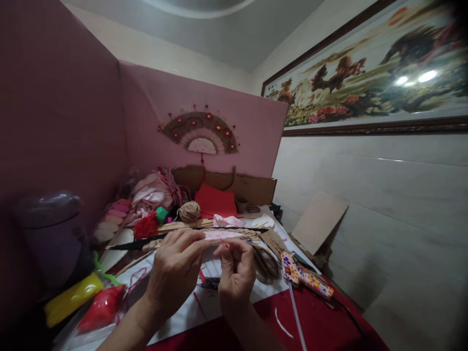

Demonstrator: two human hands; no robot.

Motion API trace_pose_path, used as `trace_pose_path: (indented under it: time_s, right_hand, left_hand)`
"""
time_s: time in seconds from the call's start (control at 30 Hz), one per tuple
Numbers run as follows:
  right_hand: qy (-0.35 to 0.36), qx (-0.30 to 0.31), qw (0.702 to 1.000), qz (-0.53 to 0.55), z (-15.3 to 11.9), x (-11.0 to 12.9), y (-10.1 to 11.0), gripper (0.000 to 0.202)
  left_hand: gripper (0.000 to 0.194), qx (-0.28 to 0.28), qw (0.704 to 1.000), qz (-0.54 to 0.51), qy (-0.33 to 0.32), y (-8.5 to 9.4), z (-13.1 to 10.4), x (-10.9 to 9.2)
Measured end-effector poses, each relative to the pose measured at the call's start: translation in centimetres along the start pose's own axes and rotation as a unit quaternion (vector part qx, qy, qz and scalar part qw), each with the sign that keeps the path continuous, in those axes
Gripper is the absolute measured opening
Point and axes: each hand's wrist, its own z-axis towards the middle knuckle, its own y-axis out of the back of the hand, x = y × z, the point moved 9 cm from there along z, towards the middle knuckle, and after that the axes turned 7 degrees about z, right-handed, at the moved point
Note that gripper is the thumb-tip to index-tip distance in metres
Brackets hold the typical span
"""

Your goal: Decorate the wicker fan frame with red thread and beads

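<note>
My right hand [237,268] is closed, thumb and fingers pinching a small thin red strip [224,243]. Close by on the left, my left hand [177,261] has its fingers bent and pressed together; what they hold, if anything, is hidden. Just beyond the fingertips lies a pale pink piece [221,235] edged with braided cord [234,230]. Beneath the hands, a small dark tool [210,283] rests on white paper [183,319], with a loose red strip [199,303] near it. Large scissors [266,263] lie to the right of my right hand.
A flower-patterned glue gun [307,280] with a clear glue stick [297,317] lies at right. Yellow [75,297] and red [102,307] bags are at left. Behind are a twine ball [189,211] and red sheet [215,201]. A decorated fan [201,129] hangs on the pink panel.
</note>
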Motion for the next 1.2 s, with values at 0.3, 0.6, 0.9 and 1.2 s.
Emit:
trace_pose_path:
  time_s: [0.3,0.6,0.9,1.2]
  right_hand:
    - [-0.074,0.026,0.997,-0.022,0.0,-2.0,-0.6,0.011]
    - [-0.126,0.006,0.992,-0.015,-0.1,-3.3,-0.3,0.013]
    - [-0.079,0.039,0.996,-0.012,0.3,-1.9,-0.8,0.009]
    - [-0.028,0.060,0.994,-0.088,0.4,-1.1,-0.8,0.012]
  left_hand:
    - [0.017,0.095,0.987,0.126,-0.034,-0.5,2.5,-1.4]
    - [0.012,0.200,0.974,0.102,0.025,-2.0,3.3,-0.4]
    - [0.014,0.210,0.971,0.071,0.093,-3.0,2.7,1.1]
    - [0.014,0.205,0.970,0.064,0.116,-2.9,2.6,1.4]
